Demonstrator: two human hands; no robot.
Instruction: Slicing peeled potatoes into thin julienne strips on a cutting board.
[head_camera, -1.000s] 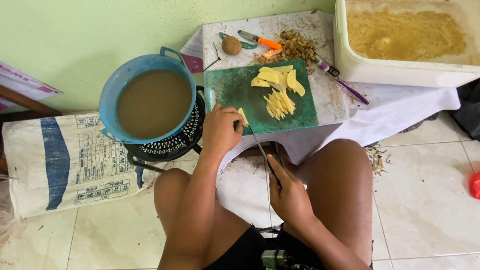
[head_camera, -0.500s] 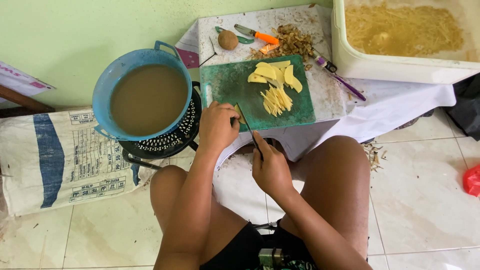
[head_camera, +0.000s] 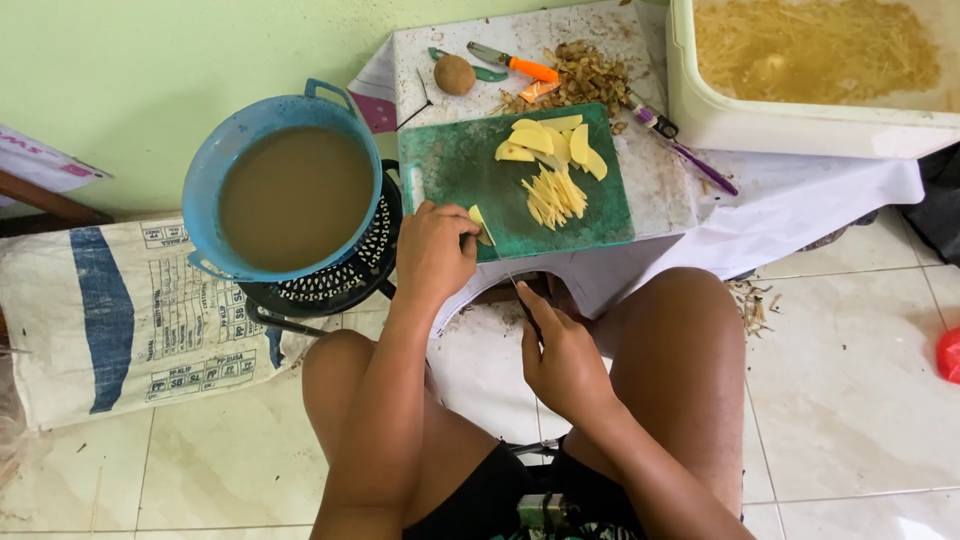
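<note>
My left hand (head_camera: 433, 248) pins a pale potato piece (head_camera: 478, 221) against the near edge of a green cutting board (head_camera: 470, 175). My right hand (head_camera: 560, 352) grips a knife (head_camera: 512, 283) whose thin blade reaches up to that piece. On the board lie potato slices (head_camera: 545, 140) and a heap of thin potato sticks (head_camera: 555, 195). A whole brown potato (head_camera: 454, 74) sits behind the board, beside an orange-handled peeler (head_camera: 512, 64).
A blue basin of murky brown water (head_camera: 290, 195) rests on a black basket at left. A white tub of cut sticks (head_camera: 815, 60) stands at back right. Peelings (head_camera: 585, 75) lie behind the board. A printed sack (head_camera: 120, 310) lies on the tiled floor.
My right hand with the knife has moved forward toward the board, bringing the blade to the piece under my left hand. The view has shifted slightly.
</note>
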